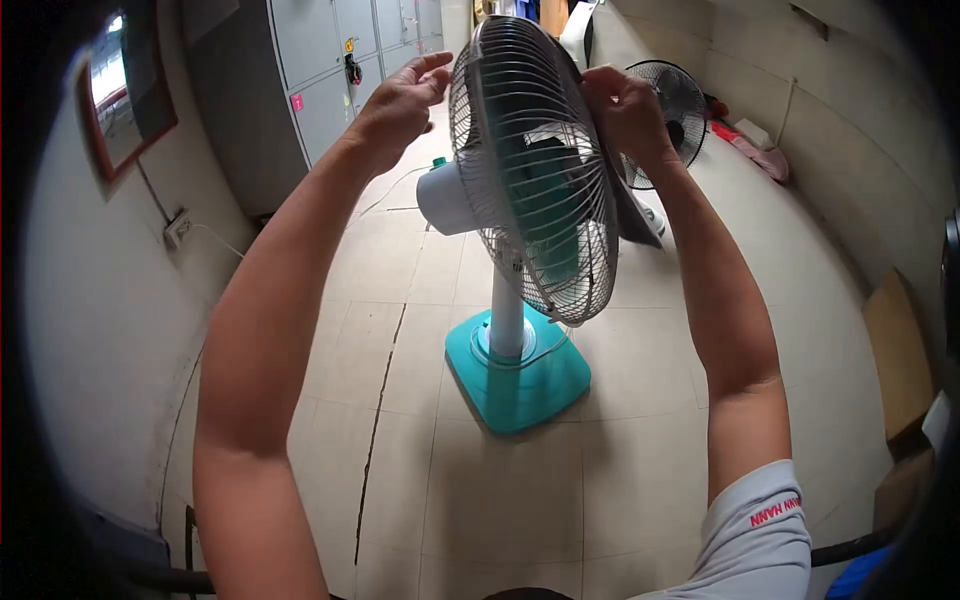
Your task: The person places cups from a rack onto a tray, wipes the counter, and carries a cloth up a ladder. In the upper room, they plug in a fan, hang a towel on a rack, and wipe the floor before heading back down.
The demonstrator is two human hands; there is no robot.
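A standing fan [535,170] with a wire grille, green blades and a pale grey motor housing [445,198] stands upright in front of me, its grille turned to the right. My left hand [400,108] is raised at the rear side of the grille, fingers loosely bent and apart, holding nothing. On the opposite side, my right hand [628,112] has its fingers pinched at the top of a dark grey cloth-like sheet [632,212], which hangs down beside the front of the grille. Below, a white pole [507,315] rises from the green base [518,385], with the pale cord looped around its foot.
Behind stands a second black-grilled fan [678,110]. Grey lockers [325,75] line the back left. A framed mirror [128,95] and a wall socket [178,228] are on the left wall. Cardboard [898,345] leans at the right, and red cloth [755,150] lies by the wall.
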